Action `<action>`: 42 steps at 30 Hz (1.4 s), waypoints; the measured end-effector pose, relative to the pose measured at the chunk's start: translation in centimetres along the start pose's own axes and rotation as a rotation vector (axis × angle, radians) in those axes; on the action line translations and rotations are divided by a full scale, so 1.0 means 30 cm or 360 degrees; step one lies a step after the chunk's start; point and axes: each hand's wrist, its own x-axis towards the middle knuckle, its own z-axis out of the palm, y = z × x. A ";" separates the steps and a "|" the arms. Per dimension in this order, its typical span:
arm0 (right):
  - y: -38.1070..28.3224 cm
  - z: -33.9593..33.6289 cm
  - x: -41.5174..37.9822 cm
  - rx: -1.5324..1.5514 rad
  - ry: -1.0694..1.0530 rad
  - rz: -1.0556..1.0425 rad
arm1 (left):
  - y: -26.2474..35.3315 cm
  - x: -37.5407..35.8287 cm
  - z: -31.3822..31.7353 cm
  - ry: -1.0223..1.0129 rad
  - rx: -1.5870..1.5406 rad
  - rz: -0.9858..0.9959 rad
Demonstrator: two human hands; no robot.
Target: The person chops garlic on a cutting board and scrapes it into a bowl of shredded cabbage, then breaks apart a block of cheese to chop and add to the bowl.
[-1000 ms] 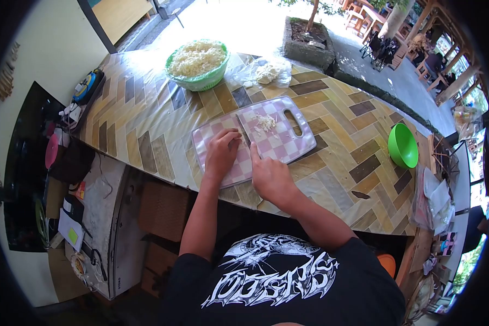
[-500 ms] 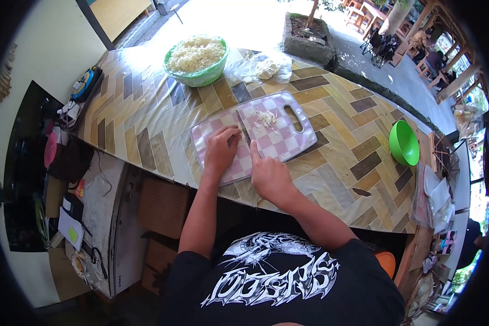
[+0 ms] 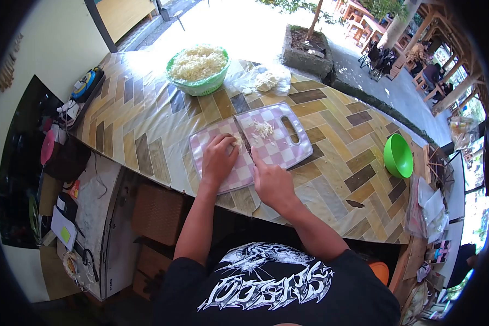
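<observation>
A pink-and-white checkered cutting board [image 3: 291, 156] lies on the table in front of me. My right hand [image 3: 274, 185] is closed round the handle of a knife [image 3: 242, 133], its index finger stretched along the blade's back. The blade stands on the board, pointing away from me. Just left of it, my left hand [image 3: 218, 159] has its fingers curled over a small pale piece of food [image 3: 237, 140], mostly hidden by the fingertips. To the right of the blade is a little heap of pale chopped slivers [image 3: 262, 130].
Beyond the board stand a green basket [image 3: 204, 87] heaped with pale shreds and a clear plastic bag [image 3: 282, 81] with pale pieces on it. A green bowl [image 3: 398, 156] sits tilted at the right. The table [image 3: 342, 179] has a wood-pattern cover.
The whole view has tilted slightly, so the table's things appear a little lower. Both hands keep nearly the same place over the board, the left fingers drawn back slightly from the knife.
</observation>
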 end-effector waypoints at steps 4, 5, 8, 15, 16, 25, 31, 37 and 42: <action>-0.026 0.042 -0.037 -0.0273 -0.0060 -0.0039 | 0.013 0.004 -0.005 -0.0032 0.0019 -0.0037; -0.025 0.062 -0.046 -0.0321 -0.0051 -0.0061 | 0.014 0.004 -0.005 -0.0041 0.0031 -0.0040; -0.026 0.101 -0.040 -0.0391 -0.0076 -0.0064 | 0.009 0.009 0.004 -0.0056 0.0065 -0.0022; 0.004 0.002 0.077 -0.0205 -0.0117 -0.0070 | 0.005 0.013 0.007 -0.0047 0.0079 0.0055; -0.005 -0.021 0.066 -0.0199 -0.0146 -0.0061 | 0.003 0.011 0.011 -0.0039 0.0092 0.0065; -0.020 0.093 0.041 -0.0272 -0.0128 -0.0004 | 0.011 0.008 0.012 -0.0023 0.0101 0.0058; -0.018 -0.007 0.051 -0.0191 -0.0145 -0.0032 | 0.004 0.007 0.009 -0.0028 0.0099 0.0095; -0.049 0.071 0.043 -0.0242 -0.0240 0.0048 | 0.006 0.011 0.009 -0.0037 0.0055 0.0053; -0.020 0.009 0.071 -0.0148 -0.0115 -0.0012 | -0.007 0.010 0.011 -0.0028 0.0058 0.0107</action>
